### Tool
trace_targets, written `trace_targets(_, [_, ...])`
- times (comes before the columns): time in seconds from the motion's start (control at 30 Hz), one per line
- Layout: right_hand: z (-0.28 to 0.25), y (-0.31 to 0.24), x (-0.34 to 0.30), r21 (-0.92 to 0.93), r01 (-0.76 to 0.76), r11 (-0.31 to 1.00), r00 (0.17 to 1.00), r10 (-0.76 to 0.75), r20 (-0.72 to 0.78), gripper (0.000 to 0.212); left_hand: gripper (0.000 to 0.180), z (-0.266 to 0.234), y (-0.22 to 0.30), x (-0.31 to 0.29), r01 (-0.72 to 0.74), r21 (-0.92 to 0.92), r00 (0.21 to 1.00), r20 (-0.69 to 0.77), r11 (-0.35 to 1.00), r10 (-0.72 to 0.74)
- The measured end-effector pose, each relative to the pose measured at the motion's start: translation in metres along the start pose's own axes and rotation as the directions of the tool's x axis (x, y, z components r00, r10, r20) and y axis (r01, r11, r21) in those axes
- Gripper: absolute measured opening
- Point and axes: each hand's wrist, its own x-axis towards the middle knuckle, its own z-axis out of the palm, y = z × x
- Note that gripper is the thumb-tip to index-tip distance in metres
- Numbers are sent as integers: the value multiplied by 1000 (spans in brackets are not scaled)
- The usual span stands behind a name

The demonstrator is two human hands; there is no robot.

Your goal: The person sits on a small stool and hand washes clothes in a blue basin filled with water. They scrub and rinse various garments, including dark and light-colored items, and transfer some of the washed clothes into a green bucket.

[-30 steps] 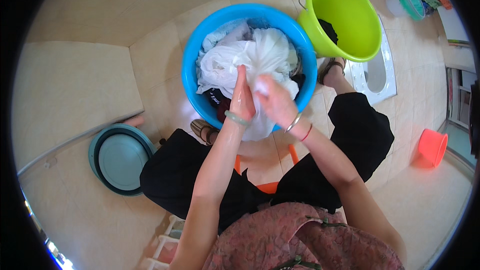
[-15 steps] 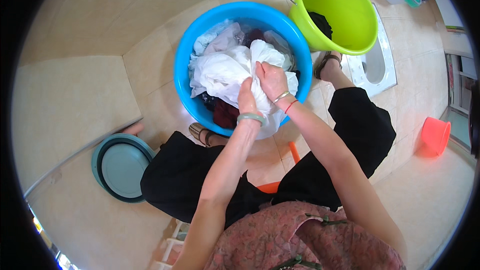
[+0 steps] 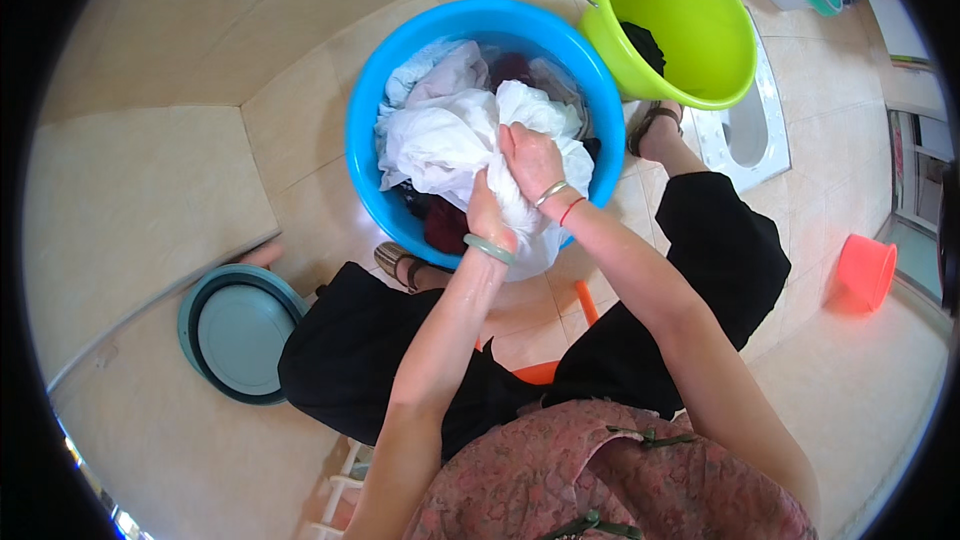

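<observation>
A wet white cloth (image 3: 435, 145) lies bunched over the large blue tub (image 3: 358, 175), and part of it hangs over the near rim. My right hand (image 3: 533, 162) is closed on a fold of it near the tub's middle. Just below and to the left, my left hand (image 3: 487, 215) grips the same cloth; some of its fingers are hidden in the fabric. Around the cloth the tub holds pale laundry (image 3: 455, 75) at the far left and a dark red garment (image 3: 445, 228) at the near side.
A lime green bucket (image 3: 705, 25) with a black cloth (image 3: 643, 45) inside stands at the far right, beside a white squat toilet (image 3: 775, 155). A grey-green basin (image 3: 240, 340) is at the left, a coral pail (image 3: 868, 270) at the right. My feet flank the tub.
My left hand has slid slightly down and to the left on the white cloth. My right hand has shifted slightly left, its grip kept.
</observation>
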Motion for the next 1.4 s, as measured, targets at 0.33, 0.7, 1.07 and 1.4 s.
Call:
trace_targets(0.33, [-4,-11,-17,168,214,962,977,-213,-26,26,30,-22,6,8,43,-73,972,234,996,-25])
trace_targets(0.7, [-25,-105,-80,352,367,861,930,-337,-146,19,43,-55,51,18,213,-65,896,410,975,-169])
trace_targets(1.07, [-2,-42,-36,162,266,950,963,-252,-99,24,35,-24,14,-7,-17,0,996,-87,1000,17])
trace_targets(1.4, [-1,4,7,-16,90,996,996,-90,20,30,33,-7,-4,-6,49,-159,999,11,986,-48])
